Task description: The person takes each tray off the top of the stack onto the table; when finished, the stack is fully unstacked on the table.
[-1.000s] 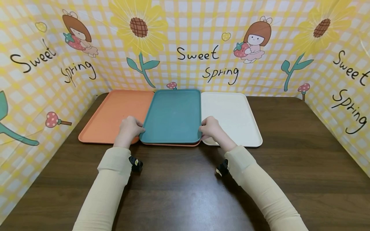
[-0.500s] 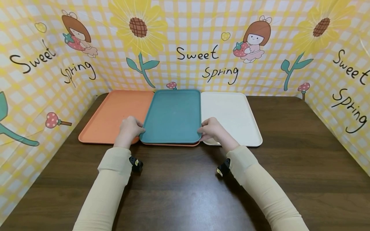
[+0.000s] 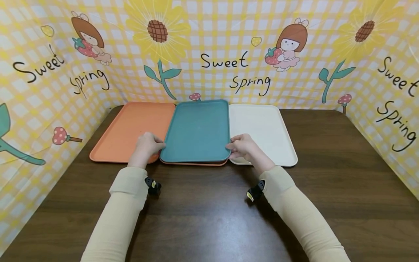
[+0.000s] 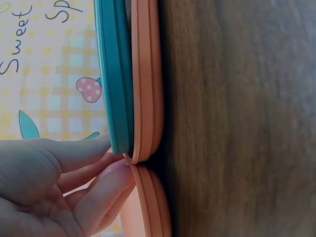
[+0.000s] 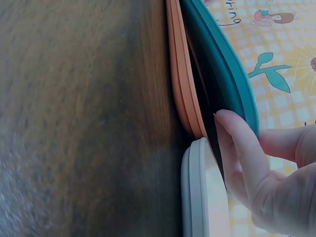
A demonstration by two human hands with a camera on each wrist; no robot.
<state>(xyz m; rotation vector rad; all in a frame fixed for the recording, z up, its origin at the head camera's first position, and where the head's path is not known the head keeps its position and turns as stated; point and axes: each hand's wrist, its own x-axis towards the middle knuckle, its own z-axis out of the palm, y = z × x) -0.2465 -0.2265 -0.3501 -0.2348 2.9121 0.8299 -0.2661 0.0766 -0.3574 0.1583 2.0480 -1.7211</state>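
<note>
A teal tray (image 3: 198, 131) lies over a second orange tray (image 4: 148, 84), whose front edge shows just below it. My left hand (image 3: 148, 147) pinches the teal tray's left edge near the front corner, its fingertips low by the orange rims. On the opposite edge my right hand (image 3: 243, 146) grips with the thumb above and fingers tucked underneath. In the right wrist view the teal tray (image 5: 224, 64) is tilted, with a dark gap between it and the orange tray (image 5: 185, 74); the gap is narrower on the left.
Another orange tray (image 3: 137, 127) lies to the left and a white tray (image 3: 262, 134) to the right, both side by side with the middle pair on the dark wooden table (image 3: 203, 207). A patterned yellow-checked cloth (image 3: 226, 43) stands behind and along both sides.
The teal tray's right side has risen and the tray has shifted slightly right. My right hand has moved a little right with it; the left hand has hardly moved.
</note>
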